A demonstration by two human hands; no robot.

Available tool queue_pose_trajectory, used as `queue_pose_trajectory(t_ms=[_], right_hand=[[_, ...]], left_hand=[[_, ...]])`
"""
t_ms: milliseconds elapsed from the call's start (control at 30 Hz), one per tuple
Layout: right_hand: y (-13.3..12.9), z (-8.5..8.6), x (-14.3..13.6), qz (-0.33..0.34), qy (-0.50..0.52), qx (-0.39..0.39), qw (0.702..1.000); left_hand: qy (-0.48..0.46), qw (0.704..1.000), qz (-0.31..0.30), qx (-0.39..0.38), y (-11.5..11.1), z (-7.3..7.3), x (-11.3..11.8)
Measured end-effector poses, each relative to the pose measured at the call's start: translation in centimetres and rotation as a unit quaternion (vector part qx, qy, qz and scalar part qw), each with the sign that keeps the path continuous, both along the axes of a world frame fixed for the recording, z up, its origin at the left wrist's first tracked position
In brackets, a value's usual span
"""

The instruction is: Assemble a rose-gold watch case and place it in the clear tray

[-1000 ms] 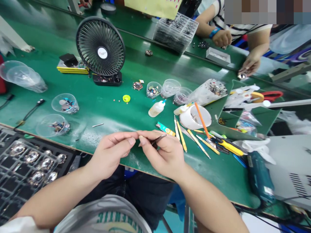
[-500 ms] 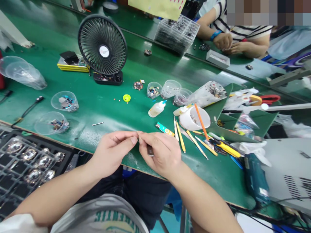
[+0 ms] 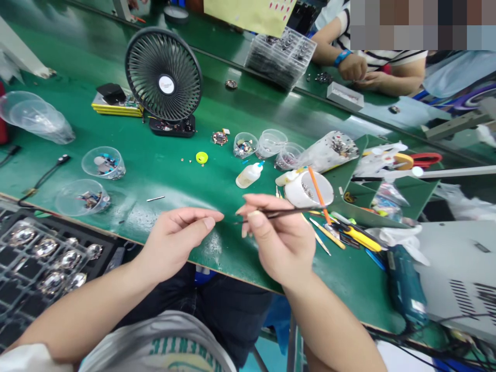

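My right hand [image 3: 284, 245] grips a pair of dark tweezers [image 3: 279, 212], whose tips point left toward my other hand. Above the table's front edge, my left hand [image 3: 174, 243] has its thumb and forefinger pinched together; whatever lies between them is too small or hidden to name. A small gap separates the tweezer tips from those fingertips. Beyond my hands stands a white glue bottle [image 3: 249, 175] with a blue tip. To the left, a thin metal rod [image 3: 155, 198] lies on the green table [image 3: 163, 173].
A black fan [image 3: 165, 77] stands at the back. Clear cups [image 3: 245, 145] of small parts sit mid-table, with more at left. Rightward are a white cup [image 3: 309, 189], hand tools [image 3: 360, 237] and a grey machine [image 3: 457, 258]. Across the table a co-worker's hands [image 3: 360, 75] work.
My right hand has moved right, away from my left fingertips, and turned. The tweezers now show extended in it. My left hand has stayed nearly still, its pinch kept.
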State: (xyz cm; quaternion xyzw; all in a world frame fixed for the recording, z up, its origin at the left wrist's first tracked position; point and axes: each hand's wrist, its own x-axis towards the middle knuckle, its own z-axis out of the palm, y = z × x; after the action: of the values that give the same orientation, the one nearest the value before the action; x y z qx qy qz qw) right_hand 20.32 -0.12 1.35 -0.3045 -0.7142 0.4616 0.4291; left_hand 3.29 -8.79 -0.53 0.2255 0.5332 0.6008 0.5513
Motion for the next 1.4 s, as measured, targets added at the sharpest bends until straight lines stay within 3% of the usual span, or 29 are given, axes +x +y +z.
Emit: queue_pose_trajectory(t_ms=[67,200,300,533,633,867,1400], right_hand=[[0.6,0.2,0.1,0.008,0.065,-0.099,0.993],[1.5,0.0,0.1,0.058,0.146,-0.163,0.974],[1.5,-0.3,-0.1,0.107,0.162,-0.237,0.952],[0.8,0.1,-1.0,0.149,0.166,-0.397,0.890],[0.8,0.0,-1.1,0.167,0.182,-0.408,0.879],[0.9,-0.2,-1.2,0.151,0.163,-0.401,0.888],[1.0,-0.2,-1.3,0.144,0.133,-0.401,0.895]], left_hand=[[0.017,1.000,0.009,0.000,-0.1,0.2,0.0],[0.065,0.998,-0.004,-0.002,-0.3,0.4,-0.1],[0.109,0.994,-0.017,0.018,-0.5,0.8,-0.2],[0.159,0.986,-0.056,0.013,-0.7,1.6,-0.6],[0.169,0.983,-0.074,0.012,-0.8,1.5,-0.8],[0.196,0.974,-0.115,0.011,-1.1,1.2,-0.9],[0.203,0.969,-0.137,-0.007,-1.1,1.4,-0.9]])
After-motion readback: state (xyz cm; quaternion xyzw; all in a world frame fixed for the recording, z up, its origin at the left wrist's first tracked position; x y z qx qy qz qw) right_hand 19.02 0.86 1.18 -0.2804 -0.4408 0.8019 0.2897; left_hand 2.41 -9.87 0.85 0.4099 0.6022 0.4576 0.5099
